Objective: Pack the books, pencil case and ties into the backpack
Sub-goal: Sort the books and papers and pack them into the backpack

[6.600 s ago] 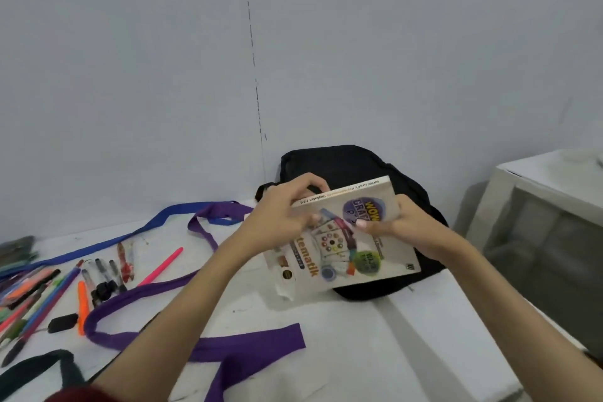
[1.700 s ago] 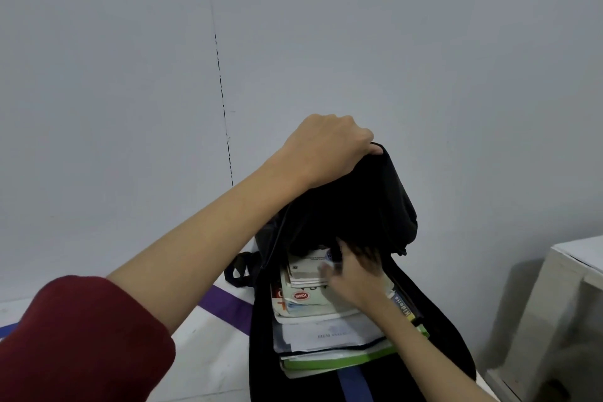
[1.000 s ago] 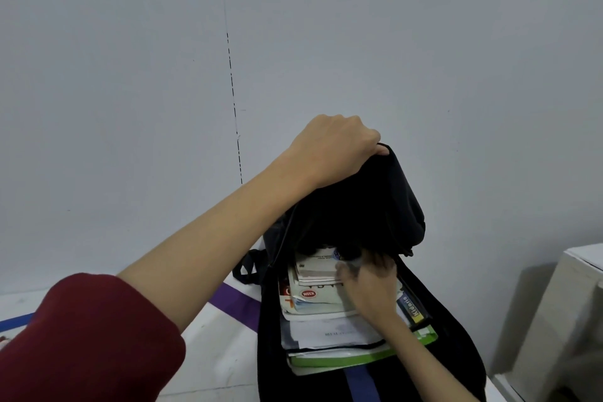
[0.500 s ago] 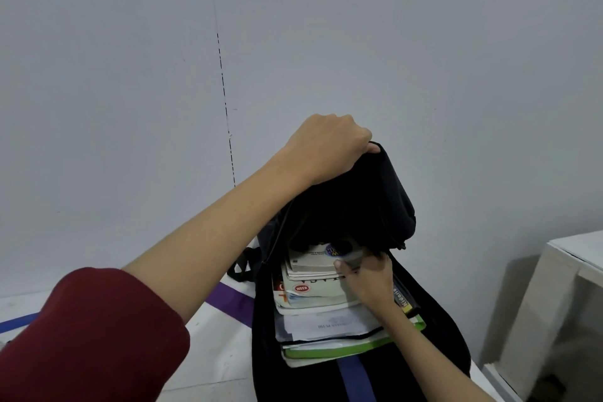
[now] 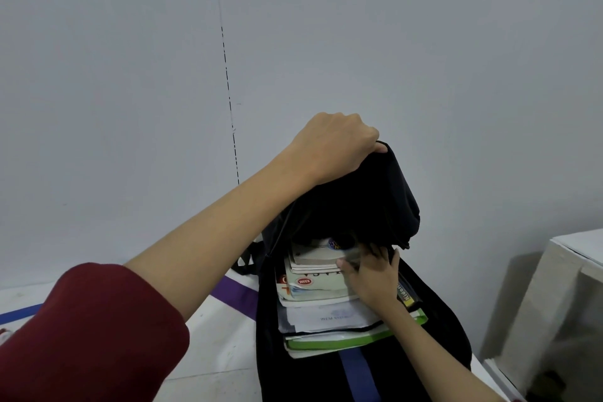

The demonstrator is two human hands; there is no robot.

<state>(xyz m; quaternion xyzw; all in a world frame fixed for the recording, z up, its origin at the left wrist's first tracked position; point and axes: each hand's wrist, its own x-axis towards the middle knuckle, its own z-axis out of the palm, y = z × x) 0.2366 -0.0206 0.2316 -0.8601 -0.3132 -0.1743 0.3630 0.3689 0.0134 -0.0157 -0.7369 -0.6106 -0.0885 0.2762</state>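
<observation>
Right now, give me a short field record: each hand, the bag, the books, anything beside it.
left hand: grips the top of the black fabric backpack, holding it open
right hand: fingers on the topmost book of the stack of books inside the backpack
purple fabric tie: on the white table, left of the backpack
</observation>
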